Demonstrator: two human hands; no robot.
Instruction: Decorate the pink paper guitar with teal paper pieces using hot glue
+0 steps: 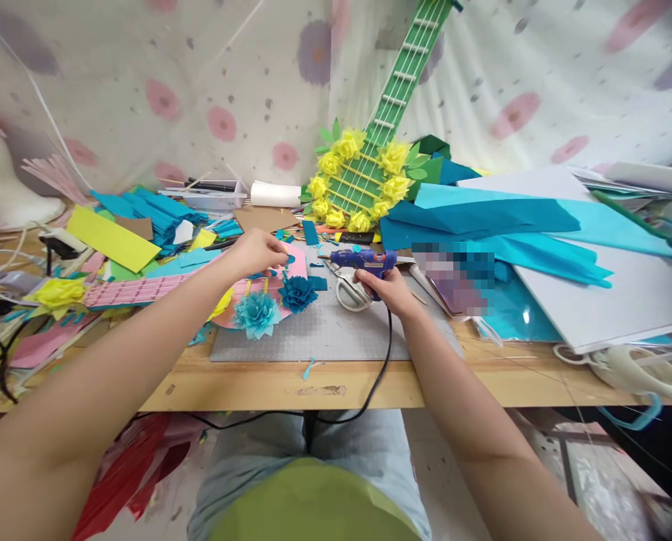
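Observation:
My right hand (388, 289) is wrapped round a blue glue gun (364, 260), whose nozzle points left over the grey cutting mat (336, 330). Over the pink paper guitar (144, 289), my left hand (257, 252) has its fingers pinched on a small blue paper piece (289, 260). A light blue paper flower (256, 314) and a dark blue one (298, 294) sit on the guitar's body, with a yellow flower partly hidden behind my left forearm. Scissors (352, 294) lie on the mat below the glue gun.
A green paper guitar (364, 176) with yellow flowers leans upright at the back. Blue paper sheets (482, 218), white boards (606, 293) and a phone (454, 285) lie at the right. Paper scraps crowd the left. The glue gun's black cord (382, 368) hangs over the wooden table edge (268, 387).

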